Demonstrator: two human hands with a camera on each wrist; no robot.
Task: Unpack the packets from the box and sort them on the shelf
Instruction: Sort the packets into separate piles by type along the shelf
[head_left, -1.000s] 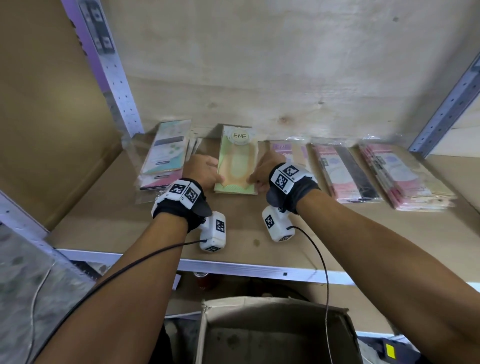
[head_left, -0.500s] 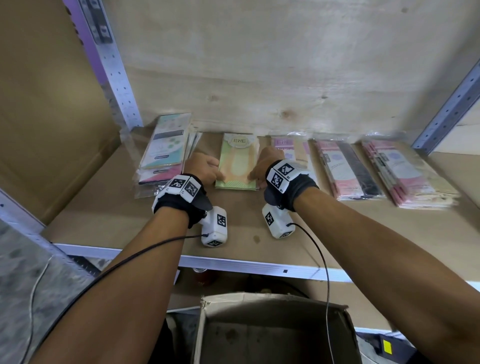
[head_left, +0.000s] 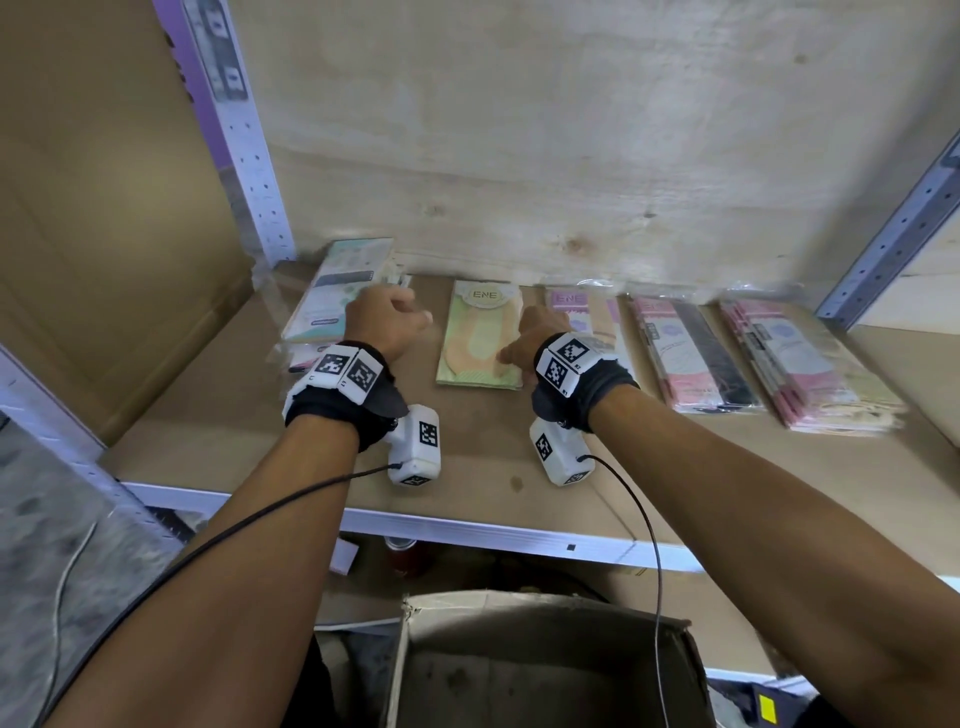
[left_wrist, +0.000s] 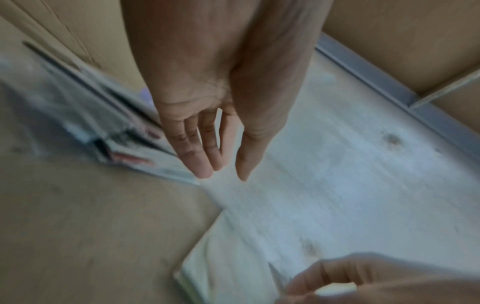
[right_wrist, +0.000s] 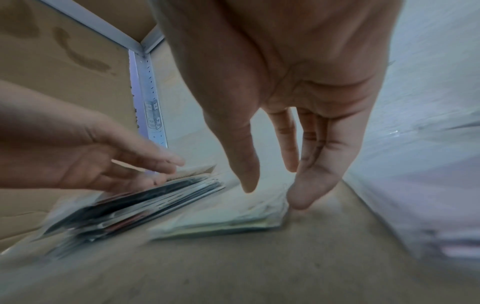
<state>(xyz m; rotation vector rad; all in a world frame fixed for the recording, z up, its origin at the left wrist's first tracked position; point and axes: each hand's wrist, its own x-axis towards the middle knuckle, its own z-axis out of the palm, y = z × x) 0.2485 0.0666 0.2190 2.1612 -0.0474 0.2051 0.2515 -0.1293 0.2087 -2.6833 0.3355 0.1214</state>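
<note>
A green and orange packet stack (head_left: 480, 338) lies flat in the middle of the shelf board (head_left: 218, 431). My right hand (head_left: 522, 340) rests at its right edge. In the right wrist view that hand (right_wrist: 272, 197) has straight fingers, and one fingertip (right_wrist: 301, 202) touches the stack's near right corner (right_wrist: 275, 220). My left hand (head_left: 395, 322) hovers between this stack and the pale stack of packets (head_left: 337, 291) on the left. Its fingers (left_wrist: 202, 164) are straight and hold nothing. The cardboard box (head_left: 545, 665) stands open below the shelf.
Further right on the shelf lie a purple packet (head_left: 574, 304), a pink and black stack (head_left: 691, 358) and a pink stack (head_left: 800, 364). A plywood wall (head_left: 571, 156) closes the back. Metal uprights (head_left: 244, 140) flank the bay, with cardboard (head_left: 104, 208) on the left.
My left hand has come off the green stack's left edge and moved left toward the pale stack. The right hand stays at the green stack's right edge.
</note>
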